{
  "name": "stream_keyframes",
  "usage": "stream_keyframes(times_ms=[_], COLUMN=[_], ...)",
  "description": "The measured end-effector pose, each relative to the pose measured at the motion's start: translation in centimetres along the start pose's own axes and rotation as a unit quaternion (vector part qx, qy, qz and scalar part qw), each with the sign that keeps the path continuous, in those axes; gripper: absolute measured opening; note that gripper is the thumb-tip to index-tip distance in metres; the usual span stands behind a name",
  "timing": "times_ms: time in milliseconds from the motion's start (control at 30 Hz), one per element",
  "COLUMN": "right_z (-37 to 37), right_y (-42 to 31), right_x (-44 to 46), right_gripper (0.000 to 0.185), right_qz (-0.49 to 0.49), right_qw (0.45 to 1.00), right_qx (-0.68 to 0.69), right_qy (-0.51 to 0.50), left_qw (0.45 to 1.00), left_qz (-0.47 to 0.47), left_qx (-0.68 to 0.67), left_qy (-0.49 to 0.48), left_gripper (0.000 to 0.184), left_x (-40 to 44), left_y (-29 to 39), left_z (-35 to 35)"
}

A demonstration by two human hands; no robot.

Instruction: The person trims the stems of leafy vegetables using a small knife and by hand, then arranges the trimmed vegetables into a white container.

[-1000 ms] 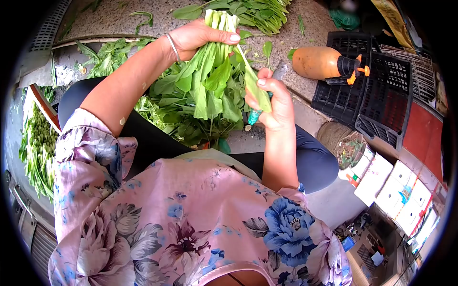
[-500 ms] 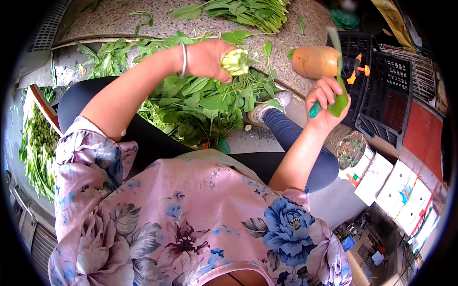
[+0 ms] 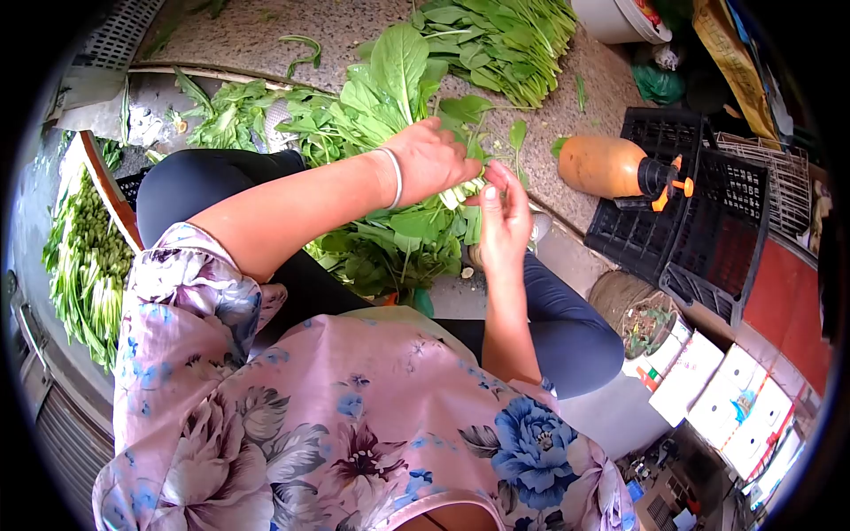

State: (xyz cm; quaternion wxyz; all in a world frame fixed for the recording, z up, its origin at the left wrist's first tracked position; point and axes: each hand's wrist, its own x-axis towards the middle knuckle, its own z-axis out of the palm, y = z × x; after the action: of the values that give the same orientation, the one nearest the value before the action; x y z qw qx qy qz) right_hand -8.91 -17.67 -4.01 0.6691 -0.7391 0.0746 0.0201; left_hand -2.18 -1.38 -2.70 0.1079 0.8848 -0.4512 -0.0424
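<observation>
My left hand (image 3: 434, 161), with a bangle at the wrist, is closed around a bunch of leafy greens (image 3: 398, 75). Broad leaves rise above the fist, and pale cut stalk ends show below it. My right hand (image 3: 506, 212) is right beside the stalk ends, its fingers curled in against them and my left fingertips. What those fingers pinch is hidden. Under both hands lies a heap of loose leafy greens (image 3: 367, 252), between my knees.
Stacked greens (image 3: 505, 49) lie on the speckled stone slab (image 3: 354, 31). An orange spray bottle (image 3: 602, 165) rests on its side near black plastic crates (image 3: 708, 212). More bundled greens (image 3: 88, 265) are at the left. White boxes (image 3: 739, 389) stand at lower right.
My right hand has come left to the bunch; the leaf and long thin thing it held no longer show. My left hand has moved right and down, turning the bunch's leaves into view.
</observation>
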Motion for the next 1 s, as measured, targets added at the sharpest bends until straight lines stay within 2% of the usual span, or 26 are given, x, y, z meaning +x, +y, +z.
stream_keyframes(times_ms=[33,100,133,167,233,267,333,433,467,500,533,667,767,833,900,933,1000], right_z=[0.8,1.6,1.7,1.9,2.6,2.8,2.3,2.3,2.6,2.9,3.1,3.1,3.0,3.1,3.4,3.5,3.5], right_y=[-0.2,0.1,0.0,-0.1,-1.3,-2.2,-1.9,-1.6,-1.5,-1.4,-1.3,-1.0,-1.3,-1.2,-1.5,-2.1,-2.2], right_x=[-0.2,0.3,0.7,1.2,1.7,1.3,1.4,1.5,1.2,1.1,1.2,1.6,1.4,1.6,1.8,2.1,2.7], right_gripper=[0.052,0.063,0.070,0.070,0.066,0.063,0.062,0.061,0.060,0.059,0.056,0.048,0.045,0.040,0.036,0.034,0.033], right_qz=[-0.032,-0.078,-0.112,-0.112,-0.214,-0.185,-0.185,-0.186,-0.201,-0.217,-0.229,-0.246,-0.222,-0.226,-0.226,-0.227,-0.229], right_qw=[0.999,0.996,0.990,0.990,0.956,0.966,0.965,0.965,0.952,0.935,0.935,0.928,0.934,0.933,0.944,0.945,0.947], right_qx=[0.030,-0.023,-0.084,-0.084,-0.193,-0.171,-0.168,-0.155,-0.214,-0.272,-0.255,-0.270,-0.271,-0.264,-0.211,-0.210,-0.199], right_qy=[-0.024,-0.028,-0.019,-0.019,0.049,0.065,0.084,0.104,0.088,0.071,0.088,0.069,0.075,0.094,0.112,0.110,0.106], left_qw=[1.000,0.998,0.988,0.969,0.956,0.945,0.931,0.939,0.939,0.938,0.936,0.925,0.922,0.923,0.918,0.913,0.923], left_qz=[-0.012,-0.020,-0.055,-0.089,-0.101,-0.116,-0.123,-0.149,-0.148,-0.136,-0.124,-0.120,-0.128,-0.115,-0.103,-0.118,-0.079], left_qx=[-0.016,-0.057,-0.143,-0.227,-0.274,-0.304,-0.342,-0.309,-0.311,-0.319,-0.327,-0.359,-0.365,-0.367,-0.384,-0.389,-0.376], left_qy=[-0.006,0.017,-0.007,-0.030,-0.024,-0.005,0.026,0.004,0.004,0.015,0.027,0.024,-0.010,0.006,0.002,-0.030,-0.010], left_gripper=[0.022,0.027,0.029,0.031,0.034,0.036,0.046,0.049,0.049,0.057,0.065,0.076,0.078,0.081,0.084,0.090,0.092], left_x=[0.1,0.1,0.3,0.4,0.4,0.4,0.4,0.4,0.4,0.3,0.3,-0.1,-0.1,0.0,0.2,0.5,0.8], left_y=[-0.1,-0.4,-0.5,-0.6,-0.4,-0.5,-0.7,-0.7,-0.6,-0.8,-0.9,-1.1,-0.8,-0.6,-0.3,-0.2,-0.6], left_z=[0.2,0.2,-0.2,-0.7,-0.8,-0.6,-0.5,-1.1,-0.9,-0.6,-0.3,1.0,0.6,0.7,0.2,-0.4,-0.4])
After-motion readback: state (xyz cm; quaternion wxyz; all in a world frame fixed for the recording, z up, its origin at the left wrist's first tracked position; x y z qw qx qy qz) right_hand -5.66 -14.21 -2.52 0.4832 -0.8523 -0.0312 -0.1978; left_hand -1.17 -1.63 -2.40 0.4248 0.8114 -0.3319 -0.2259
